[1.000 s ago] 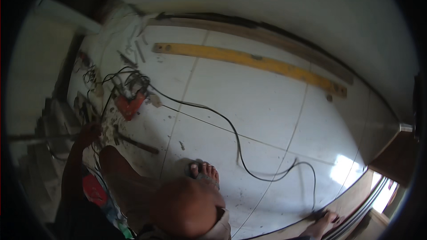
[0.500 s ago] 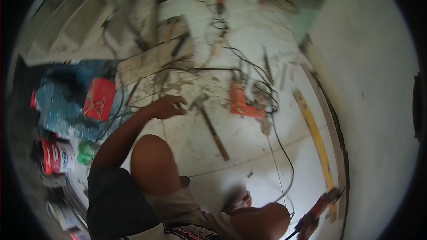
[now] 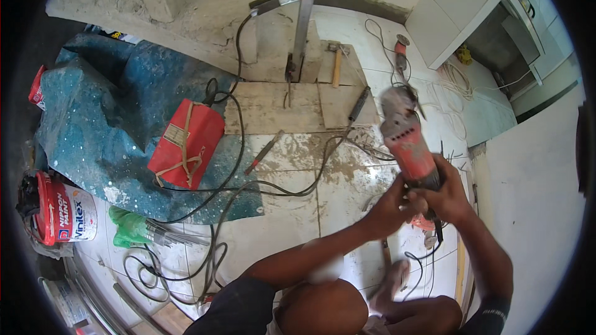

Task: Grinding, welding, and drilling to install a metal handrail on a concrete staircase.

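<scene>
A red angle grinder (image 3: 412, 154) is held up in front of me, its grey head pointing away and its black rear end toward me. My right hand (image 3: 452, 191) wraps round the rear of its body from the right. From the left, my left hand (image 3: 392, 209) has its fingers closed against the same rear part, close to my right thumb. The power cord (image 3: 439, 232) hangs down from the grinder. The grinder's head is slightly blurred. Beneath my hands, an orange power tool (image 3: 423, 222) on the tiles is mostly hidden.
On a blue sheet (image 3: 112, 130) at left stands a red box-shaped machine (image 3: 186, 142) with cables. A paint bucket (image 3: 68, 211) and a green bag (image 3: 129, 226) lie nearby. Wooden boards (image 3: 273, 108), a hammer (image 3: 337, 68) and another grinder (image 3: 401, 56) are farther off. A wall (image 3: 540, 167) rises at right.
The grinder has come up from the lower right to in front of me. My left hand, formerly empty over the floor, has moved right onto it. The view has shifted.
</scene>
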`<act>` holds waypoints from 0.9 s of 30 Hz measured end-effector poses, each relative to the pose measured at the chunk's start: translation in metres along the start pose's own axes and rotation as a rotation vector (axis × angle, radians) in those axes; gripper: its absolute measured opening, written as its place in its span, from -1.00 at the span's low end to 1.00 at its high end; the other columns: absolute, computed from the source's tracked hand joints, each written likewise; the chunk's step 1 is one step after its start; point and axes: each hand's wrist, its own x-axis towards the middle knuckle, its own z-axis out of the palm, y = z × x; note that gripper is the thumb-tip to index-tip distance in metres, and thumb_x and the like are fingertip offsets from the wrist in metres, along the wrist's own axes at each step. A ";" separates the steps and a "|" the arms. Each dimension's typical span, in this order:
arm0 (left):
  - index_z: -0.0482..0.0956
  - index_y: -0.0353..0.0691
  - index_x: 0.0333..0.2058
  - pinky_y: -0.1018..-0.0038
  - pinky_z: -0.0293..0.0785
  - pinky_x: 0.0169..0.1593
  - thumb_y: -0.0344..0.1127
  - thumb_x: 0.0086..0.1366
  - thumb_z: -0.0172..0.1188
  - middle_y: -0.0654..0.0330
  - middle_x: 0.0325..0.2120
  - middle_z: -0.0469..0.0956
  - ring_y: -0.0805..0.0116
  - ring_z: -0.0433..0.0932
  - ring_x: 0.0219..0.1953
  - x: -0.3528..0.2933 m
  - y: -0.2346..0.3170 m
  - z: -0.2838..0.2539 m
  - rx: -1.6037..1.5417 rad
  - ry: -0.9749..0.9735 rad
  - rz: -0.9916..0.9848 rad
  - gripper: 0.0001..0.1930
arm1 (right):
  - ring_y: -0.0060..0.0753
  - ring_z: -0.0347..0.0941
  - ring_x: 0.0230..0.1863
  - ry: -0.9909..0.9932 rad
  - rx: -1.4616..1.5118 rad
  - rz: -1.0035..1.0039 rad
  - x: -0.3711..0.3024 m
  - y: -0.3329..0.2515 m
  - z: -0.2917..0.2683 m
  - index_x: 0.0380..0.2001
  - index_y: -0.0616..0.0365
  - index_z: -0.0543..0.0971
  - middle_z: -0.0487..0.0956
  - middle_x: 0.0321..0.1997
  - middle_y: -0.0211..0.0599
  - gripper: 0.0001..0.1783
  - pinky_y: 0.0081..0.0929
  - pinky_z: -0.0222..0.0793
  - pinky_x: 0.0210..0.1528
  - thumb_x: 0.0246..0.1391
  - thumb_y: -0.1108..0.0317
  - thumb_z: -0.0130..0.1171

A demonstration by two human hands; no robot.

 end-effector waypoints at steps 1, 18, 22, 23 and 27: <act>0.08 -0.25 0.32 0.35 0.35 0.22 -0.07 0.36 0.25 0.14 0.11 0.34 0.35 0.40 0.13 0.006 0.010 -0.017 -0.119 0.065 0.009 -0.27 | -0.54 0.52 -0.26 0.002 -0.009 0.009 0.017 -0.016 0.011 0.08 0.26 0.40 0.55 -0.19 -0.32 -0.32 -0.51 0.48 -0.20 -0.14 0.42 0.47; 0.46 -0.37 0.14 0.42 0.37 0.19 0.03 0.57 -0.23 0.17 0.00 0.54 0.41 0.48 0.05 -0.026 0.121 -0.234 0.176 0.855 -0.080 -0.45 | -0.47 0.49 -0.10 -0.456 0.148 -0.041 0.227 0.042 0.203 0.14 0.23 0.40 0.58 -0.11 -0.29 -0.15 -0.44 0.42 0.02 -0.19 0.13 0.56; 0.18 -0.30 0.33 0.30 0.34 0.28 0.19 0.53 -0.29 0.06 0.23 0.35 0.24 0.42 0.21 -0.028 0.079 -0.253 0.149 0.889 0.144 -0.31 | -0.49 0.49 -0.10 -0.705 0.288 0.025 0.257 0.052 0.210 0.20 0.23 0.36 0.58 -0.08 -0.30 -0.09 -0.44 0.42 0.03 -0.20 0.17 0.57; 0.13 -0.27 0.36 0.29 0.32 0.29 0.21 0.53 -0.30 0.06 0.26 0.31 0.23 0.39 0.23 -0.021 0.071 -0.253 -0.010 0.940 0.203 -0.30 | -0.49 0.48 -0.08 -0.771 0.335 0.086 0.264 0.057 0.211 0.21 0.22 0.36 0.58 -0.07 -0.31 -0.09 -0.43 0.41 0.04 -0.20 0.17 0.57; 0.21 -0.17 0.31 0.28 0.41 0.21 0.25 0.50 -0.23 0.14 0.15 0.42 0.22 0.47 0.14 0.009 0.048 -0.253 -0.156 1.039 0.361 -0.33 | -0.45 0.50 -0.10 -0.773 0.322 0.096 0.283 0.082 0.212 0.24 0.24 0.33 0.59 -0.05 -0.25 -0.07 -0.42 0.44 0.02 -0.21 0.21 0.54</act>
